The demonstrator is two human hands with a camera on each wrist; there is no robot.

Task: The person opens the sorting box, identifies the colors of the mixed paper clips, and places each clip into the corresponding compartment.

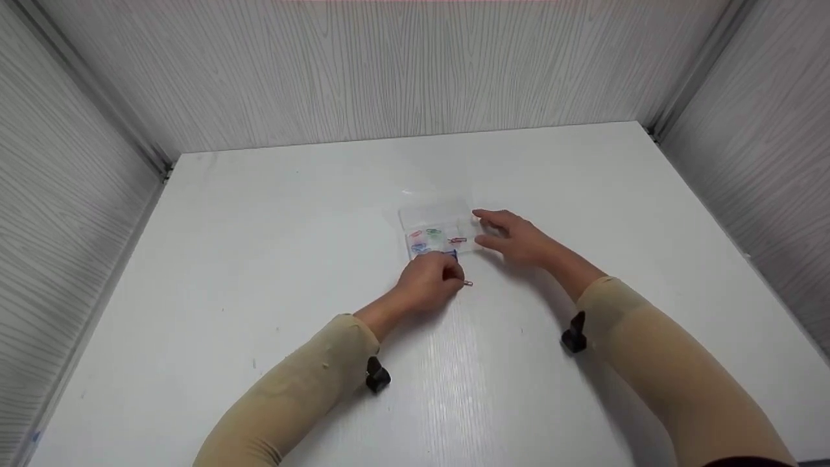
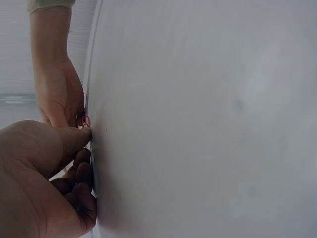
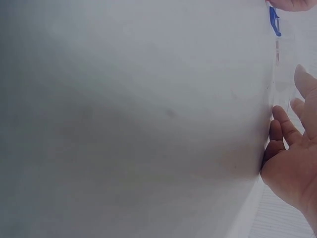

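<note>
A clear plastic case (image 1: pixel 433 214) lies with its lid tipped back on the white table. Inside are a pink paper clip (image 1: pixel 416 233), a green one (image 1: pixel 433 231), blue ones (image 1: pixel 419 247) and a red one (image 1: pixel 457 240), in separate sections. At the case's near edge, my left hand (image 1: pixel 428 282) pinches a red paper clip (image 2: pixel 85 120) by the thumb tip; the clip's end sticks out to the right. My right hand (image 1: pixel 519 240) rests at the case's right side, thumb and fingers spread loosely. Whether its fingertips press the case is hard to tell.
A blue latch (image 3: pixel 275 22) sits on the case's near side, beside the left hand. The white tabletop (image 1: pixel 292 227) stretches around the case. Pale wood-grain panels (image 1: pixel 415 71) rise behind the table and on both sides.
</note>
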